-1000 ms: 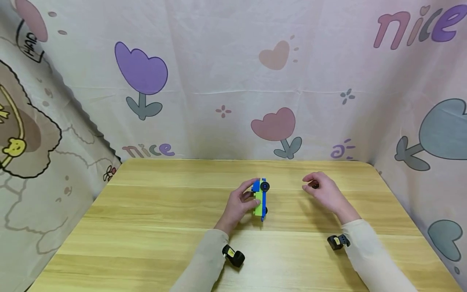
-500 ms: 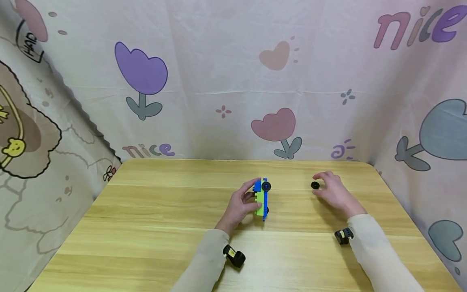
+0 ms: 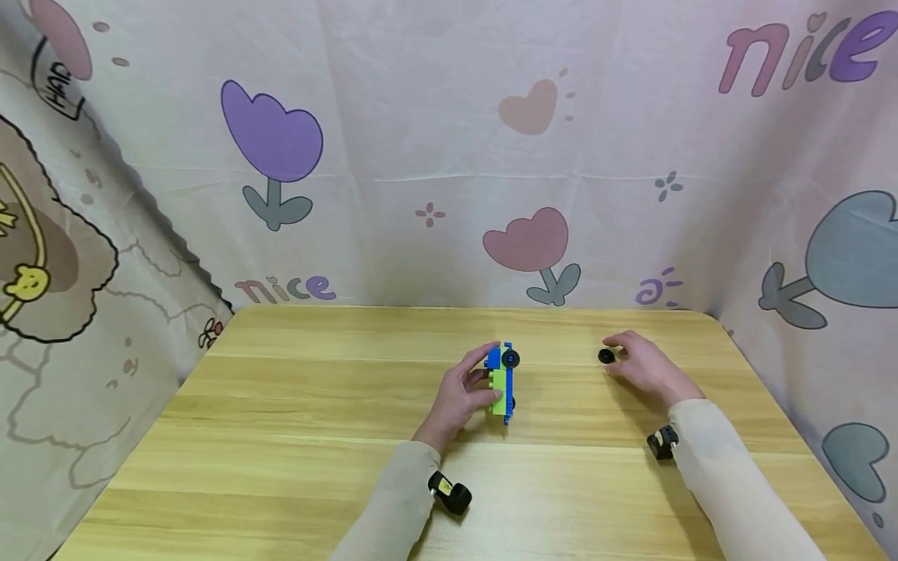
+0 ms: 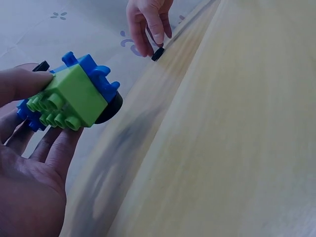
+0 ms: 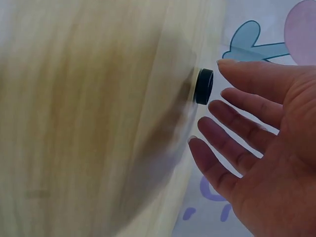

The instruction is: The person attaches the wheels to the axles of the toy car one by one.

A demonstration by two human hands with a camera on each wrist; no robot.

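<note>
My left hand (image 3: 456, 401) grips a toy car (image 3: 499, 382) of lime-green and blue building blocks with black wheels, thumb on one side and fingers on the other. In the left wrist view, the car (image 4: 74, 94) shows its green studs, and part of a black wheel (image 4: 109, 109) juts out below the blue part. A loose black toy wheel (image 3: 606, 356) lies on the table to the right of the car. Beside it is my right hand (image 3: 645, 366), with thumb and fingers spread. The right wrist view shows the wheel (image 5: 204, 86) just off the fingertips, not held.
The wooden table (image 3: 281, 436) has its far edge behind both hands. A patterned cloth (image 3: 393, 140) hangs as a backdrop behind it and along the sides. Each sleeve carries a small black wrist camera (image 3: 450, 493).
My right hand has drawn back to the right from over the loose wheel, which stays in place on the table. My left hand and the toy car have hardly moved.
</note>
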